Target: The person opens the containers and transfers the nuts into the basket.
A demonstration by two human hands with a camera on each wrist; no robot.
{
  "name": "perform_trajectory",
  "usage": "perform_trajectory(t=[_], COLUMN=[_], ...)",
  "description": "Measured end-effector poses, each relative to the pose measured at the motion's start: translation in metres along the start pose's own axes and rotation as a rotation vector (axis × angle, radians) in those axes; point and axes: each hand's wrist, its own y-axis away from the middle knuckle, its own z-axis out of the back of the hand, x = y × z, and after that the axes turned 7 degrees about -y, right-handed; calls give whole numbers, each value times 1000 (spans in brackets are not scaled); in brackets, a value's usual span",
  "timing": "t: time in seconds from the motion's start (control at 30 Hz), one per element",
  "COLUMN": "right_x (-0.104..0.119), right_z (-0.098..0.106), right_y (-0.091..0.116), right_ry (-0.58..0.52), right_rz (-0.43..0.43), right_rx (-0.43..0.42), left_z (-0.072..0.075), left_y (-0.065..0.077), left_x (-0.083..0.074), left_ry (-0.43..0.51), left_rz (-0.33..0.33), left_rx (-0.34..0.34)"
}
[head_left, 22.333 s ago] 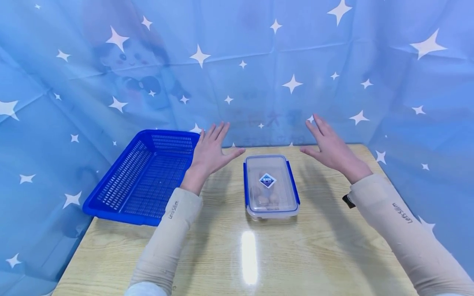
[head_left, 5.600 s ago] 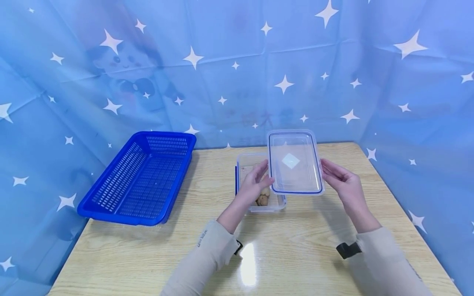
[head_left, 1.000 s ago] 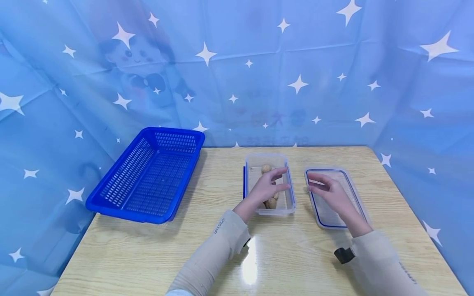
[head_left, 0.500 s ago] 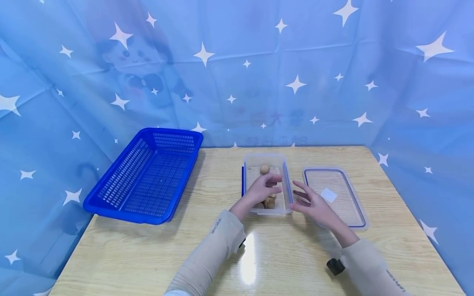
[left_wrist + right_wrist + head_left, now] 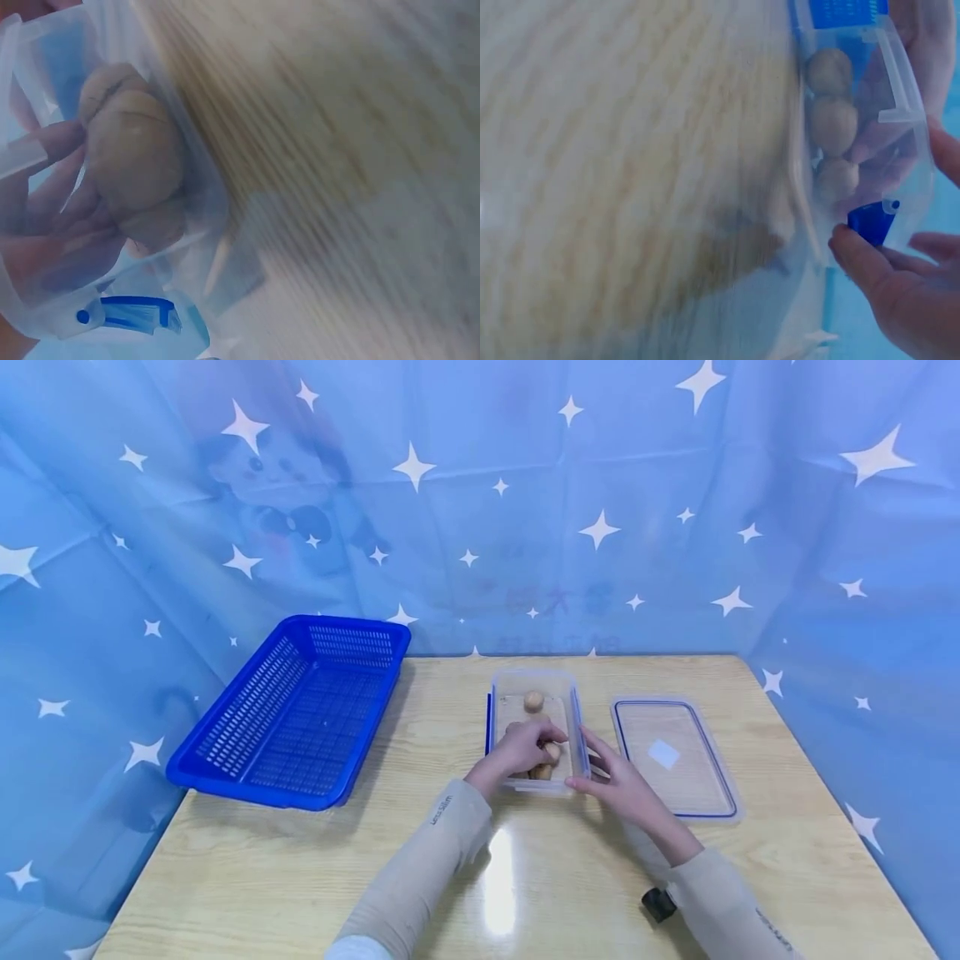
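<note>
A clear plastic food container (image 5: 542, 787) with blue side latches stands uncovered at mid-table, several walnuts (image 5: 533, 701) inside. My left hand (image 5: 517, 750) reaches into it from the near left, fingers and thumb curled about a walnut (image 5: 553, 752). Through the container wall, the left wrist view shows fingers against a cluster of walnuts (image 5: 139, 157). On the right side, my right hand (image 5: 628, 787) grips the container, thumb near its front corner. In the right wrist view, the thumb lies beside a blue latch (image 5: 871, 222).
The container's lid (image 5: 701, 777), clear with a blue seal and a pale diamond label, lies on the wooden table (image 5: 300, 885) to the right. A blue mesh basket (image 5: 258, 797) stands at the left. A star-patterned blue curtain (image 5: 480, 518) hangs behind the table.
The lid, earlier fastened and then lifted off in both hands, now lies at the right. My right hand has moved left from it onto the container; my left hand has sunk among the walnuts.
</note>
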Motion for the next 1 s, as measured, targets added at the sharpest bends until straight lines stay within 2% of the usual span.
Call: perform_trajectory(t=[0.07, 0.23, 0.43, 0.7, 1.0], right_x=[3, 5, 5, 6, 8], right_z=[0, 0, 1, 2, 2], right_y=[-1, -1, 0, -1, -1], right_ry=[8, -6, -10, -10, -3], right_rz=[-5, -22, -34, -42, -44], right_rx=[5, 11, 13, 15, 16], left_z=[1, 2, 0, -2, -2], left_y=[-2, -6, -7, -8, -6], left_x=[1, 3, 3, 4, 2], left_ry=[-30, 3, 41, 105, 80], left_rz=[8, 4, -10, -14, -2], left_rx=[19, 100, 140, 139, 99])
